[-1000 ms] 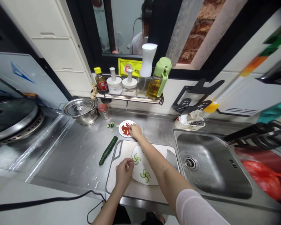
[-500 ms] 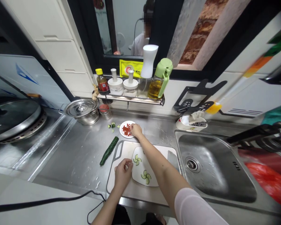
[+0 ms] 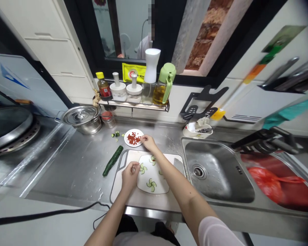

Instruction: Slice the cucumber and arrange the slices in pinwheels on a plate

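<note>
My right hand (image 3: 148, 141) is at the right rim of a small white plate (image 3: 126, 142) of little red pieces (image 3: 133, 138). Its fingertips are pinched together; anything between them is too small to make out. My left hand (image 3: 129, 173) is by the left edge of a larger white plate (image 3: 141, 184), thumb and fingers curled into a pinch. On this plate, curved cucumber slices (image 3: 151, 185) form several pinwheels, one partly under my right forearm. The plate rests on a cutting board (image 3: 118, 191), where a wide blade (image 3: 179, 165) lies at the right.
Left of the board lies a dark green cucumber (image 3: 113, 161), with cucumber offcuts (image 3: 115, 134) behind it. A lidded steel pot (image 3: 83, 119) stands farther back. Seasoning jars and oil fill a wall shelf (image 3: 138, 105). At the right is a steel sink (image 3: 218, 174).
My right hand has drawn back from over the red pieces to the small plate's right rim. My left hand has hardly moved. The camera view has shifted to the right.
</note>
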A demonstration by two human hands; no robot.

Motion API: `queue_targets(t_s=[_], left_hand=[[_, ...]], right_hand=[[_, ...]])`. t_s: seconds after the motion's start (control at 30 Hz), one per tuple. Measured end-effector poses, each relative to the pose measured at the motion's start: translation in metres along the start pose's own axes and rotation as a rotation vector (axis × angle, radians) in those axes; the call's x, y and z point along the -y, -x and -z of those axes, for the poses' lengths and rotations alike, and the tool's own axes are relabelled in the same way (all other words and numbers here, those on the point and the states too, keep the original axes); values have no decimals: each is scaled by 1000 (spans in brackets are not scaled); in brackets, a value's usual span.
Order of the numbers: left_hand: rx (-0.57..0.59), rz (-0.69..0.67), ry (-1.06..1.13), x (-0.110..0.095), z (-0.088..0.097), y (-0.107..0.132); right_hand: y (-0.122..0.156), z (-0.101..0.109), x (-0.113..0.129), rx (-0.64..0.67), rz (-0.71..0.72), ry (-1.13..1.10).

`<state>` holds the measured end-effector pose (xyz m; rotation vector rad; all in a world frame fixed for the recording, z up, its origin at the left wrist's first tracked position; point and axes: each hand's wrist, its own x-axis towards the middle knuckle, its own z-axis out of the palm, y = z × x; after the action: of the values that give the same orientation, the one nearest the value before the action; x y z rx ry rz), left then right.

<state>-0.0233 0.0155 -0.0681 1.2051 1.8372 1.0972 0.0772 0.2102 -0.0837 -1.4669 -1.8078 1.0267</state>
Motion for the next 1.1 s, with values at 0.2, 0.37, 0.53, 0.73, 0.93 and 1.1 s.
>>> queue_targets(t_s=[0.2, 0.37, 0.53, 0.73, 0.93, 1.1], left_hand=[[-58, -36, 68, -12, 0, -17], [-50, -60, 67, -23, 0, -25], [6, -110, 36, -28, -2, -24], [73, -162, -43, -28, 1, -20], [133, -160, -86, -25, 1, -14], [185, -159, -85, -25, 2, -9]], right_hand=[[49, 22, 11, -15, 47, -157], [94, 33, 20, 19, 68, -102], [124, 40, 23, 6, 102, -87], [139, 42, 22, -8, 114, -76], [150, 42, 24, -12, 100, -80], [160, 42, 22, -21, 91, -98]])
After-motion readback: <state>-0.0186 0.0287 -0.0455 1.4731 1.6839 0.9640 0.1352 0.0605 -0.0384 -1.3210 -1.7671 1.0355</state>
